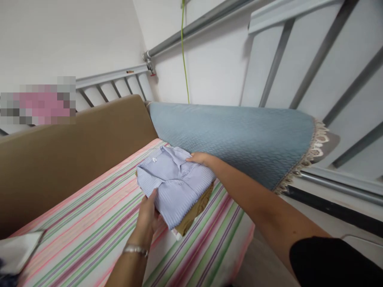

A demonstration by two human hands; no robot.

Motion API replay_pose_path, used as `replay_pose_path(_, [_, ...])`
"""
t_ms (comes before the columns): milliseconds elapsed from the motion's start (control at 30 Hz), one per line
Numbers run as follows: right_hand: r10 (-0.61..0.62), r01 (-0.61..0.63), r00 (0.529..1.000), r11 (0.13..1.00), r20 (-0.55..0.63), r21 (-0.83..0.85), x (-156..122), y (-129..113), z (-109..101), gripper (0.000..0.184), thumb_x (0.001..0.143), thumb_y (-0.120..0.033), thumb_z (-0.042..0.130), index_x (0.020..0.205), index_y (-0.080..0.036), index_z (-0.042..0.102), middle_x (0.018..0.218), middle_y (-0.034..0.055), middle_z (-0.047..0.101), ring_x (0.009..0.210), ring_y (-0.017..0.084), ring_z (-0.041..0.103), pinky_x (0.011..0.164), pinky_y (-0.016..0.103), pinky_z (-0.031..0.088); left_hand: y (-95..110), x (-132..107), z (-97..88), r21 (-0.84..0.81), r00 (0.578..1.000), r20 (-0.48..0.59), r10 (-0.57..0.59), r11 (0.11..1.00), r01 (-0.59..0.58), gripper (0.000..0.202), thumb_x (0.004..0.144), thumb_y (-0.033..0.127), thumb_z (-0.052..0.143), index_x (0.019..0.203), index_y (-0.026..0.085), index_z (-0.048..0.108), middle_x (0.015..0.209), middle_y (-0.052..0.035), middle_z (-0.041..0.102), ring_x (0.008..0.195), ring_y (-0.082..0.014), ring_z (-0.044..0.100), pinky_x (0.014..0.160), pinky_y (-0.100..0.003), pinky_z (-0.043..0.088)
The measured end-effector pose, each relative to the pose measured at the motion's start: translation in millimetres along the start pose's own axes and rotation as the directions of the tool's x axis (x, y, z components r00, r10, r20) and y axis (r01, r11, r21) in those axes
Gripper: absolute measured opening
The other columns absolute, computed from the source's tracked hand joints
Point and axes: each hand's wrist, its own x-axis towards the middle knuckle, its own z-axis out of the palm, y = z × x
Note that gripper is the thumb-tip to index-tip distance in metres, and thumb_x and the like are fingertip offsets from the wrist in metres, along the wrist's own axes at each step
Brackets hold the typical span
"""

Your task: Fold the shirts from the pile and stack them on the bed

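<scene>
The left hand (147, 217) grips the near edge and the right hand (200, 158) rests flat on the far edge of a folded pale-blue shirt (173, 181), stacked on a tan garment (194, 213) on the striped mattress (89, 231) beside a blue quilted cover (239, 139).

A folded pale lilac collared shirt (175, 181), ribbed and collar uppermost, sits atop a folded tan garment (194, 213) on a striped sheet, tilted, near the blue cushioned bolster
</scene>
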Motion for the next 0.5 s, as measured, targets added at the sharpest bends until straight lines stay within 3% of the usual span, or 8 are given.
replay_pose_path(100, [0.009,-0.011,0.999,0.998,-0.035,-0.059,-20,0,2,0.041,0.086,-0.045,0.046,0.105,-0.015,0.066,0.109,0.0084,0.067,0.097,0.020,0.061,0.080,0.025,0.045,-8,-31,-4.5,0.011,0.996,0.085,-0.011,1.000,0.010,0.055,0.078,0.027,0.062,0.128,0.021,0.040,0.108,-0.0120,0.064,0.081,-0.0174,0.065,0.068,-0.030,0.053])
replay_pose_path(233, [0.016,-0.052,0.978,0.985,-0.208,-0.167,-46,0,6,0.050,0.086,-0.044,0.046,0.127,-0.015,0.050,0.124,0.0130,0.057,0.112,0.023,0.053,0.087,0.029,0.041,-12,-55,1.0,0.051,0.999,0.039,-0.031,0.998,0.029,0.081,0.072,0.010,0.063,0.137,0.024,0.018,0.102,-0.0103,0.063,0.067,-0.0136,0.064,0.055,-0.024,0.051])
replay_pose_path(333, [0.002,-0.078,0.959,0.964,-0.284,-0.256,-60,-4,3,0.046,0.086,-0.040,0.047,0.127,-0.018,0.048,0.115,0.0139,0.062,0.106,0.025,0.057,0.084,0.034,0.042,-10,-63,14.2,0.046,0.998,0.019,-0.053,0.998,0.053,0.081,0.072,0.005,0.059,0.137,0.024,0.015,0.090,-0.0058,0.062,0.054,-0.0096,0.059,0.049,-0.023,0.049])
replay_pose_path(400, [-0.009,-0.094,0.950,0.945,-0.311,-0.313,-68,-10,-1,0.042,0.085,-0.034,0.050,0.123,-0.016,0.052,0.108,0.0167,0.064,0.102,0.028,0.058,0.083,0.037,0.042,-11,-68,18.0,0.098,0.993,0.073,-0.088,0.992,0.081,0.080,0.073,0.009,0.058,0.137,0.022,0.012,0.081,-0.0036,0.061,0.052,-0.0107,0.059,0.048,-0.024,0.049])
replay_pose_path(500, [-0.076,-0.065,0.937,0.921,-0.341,-0.384,-81,-32,0,0.040,0.085,-0.030,0.051,0.122,-0.015,0.053,0.113,0.0184,0.061,0.107,0.029,0.054,0.089,0.042,0.038,-24,-74,-3.8,0.318,0.995,0.100,-0.009,0.948,-0.024,0.075,0.075,0.024,0.057,0.137,0.018,0.016,0.080,-0.0062,0.062,0.056,-0.0157,0.061,0.044,-0.026,0.048])
